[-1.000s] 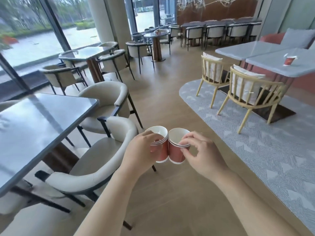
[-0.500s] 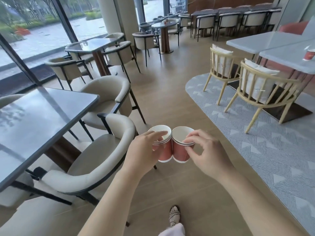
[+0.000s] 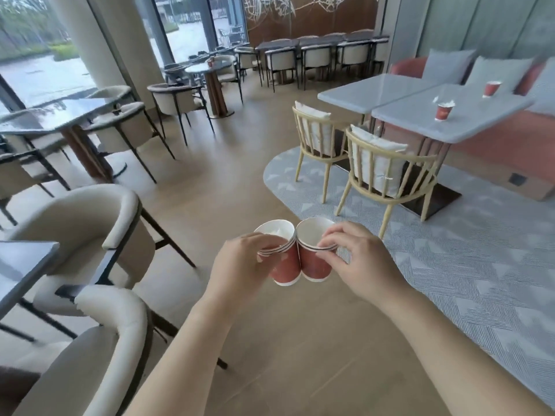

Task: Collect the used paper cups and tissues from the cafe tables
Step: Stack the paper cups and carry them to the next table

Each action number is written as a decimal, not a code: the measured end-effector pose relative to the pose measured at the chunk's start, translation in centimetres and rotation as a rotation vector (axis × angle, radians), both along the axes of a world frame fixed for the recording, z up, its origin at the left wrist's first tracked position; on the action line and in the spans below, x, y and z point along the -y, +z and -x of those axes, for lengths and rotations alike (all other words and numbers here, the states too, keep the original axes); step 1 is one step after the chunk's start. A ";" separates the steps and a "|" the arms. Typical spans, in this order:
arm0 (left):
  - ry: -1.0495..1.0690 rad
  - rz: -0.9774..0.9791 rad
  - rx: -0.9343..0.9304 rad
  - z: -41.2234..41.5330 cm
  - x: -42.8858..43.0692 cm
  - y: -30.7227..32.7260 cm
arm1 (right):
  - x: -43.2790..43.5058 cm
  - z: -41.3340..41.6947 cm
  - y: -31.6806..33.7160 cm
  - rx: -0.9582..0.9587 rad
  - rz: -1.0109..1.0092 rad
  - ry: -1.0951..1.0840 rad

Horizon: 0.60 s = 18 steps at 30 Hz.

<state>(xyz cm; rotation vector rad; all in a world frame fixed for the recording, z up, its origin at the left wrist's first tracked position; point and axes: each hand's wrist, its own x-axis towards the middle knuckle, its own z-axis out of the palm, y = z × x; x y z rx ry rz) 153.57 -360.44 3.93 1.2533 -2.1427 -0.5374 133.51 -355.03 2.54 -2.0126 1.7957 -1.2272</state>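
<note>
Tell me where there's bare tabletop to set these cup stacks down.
The left grey table shows bare top. The right grey table is free at its end by the wooden chair; the cup with tissue and second cup crowd its far side. The dark table corner left is bare.

A second red cup (image 3: pixel 491 88) newly in view on the grey table (image 3: pixel 468 127), beyond the nearer cup (image 3: pixel 442 111).
</note>
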 end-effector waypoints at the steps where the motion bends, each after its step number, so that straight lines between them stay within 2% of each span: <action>1: -0.041 0.003 0.000 1.6 1.4 0.1 | 0.7 1.5 0.0 -0.005 -0.001 -0.032; 11: -0.305 0.011 0.034 17.7 10.3 -2.0 | 4.1 15.7 -2.4 0.030 -0.083 -0.290; 18: -0.449 0.021 0.058 33.5 16.5 -3.3 | 8.0 29.4 -3.6 0.044 -0.082 -0.446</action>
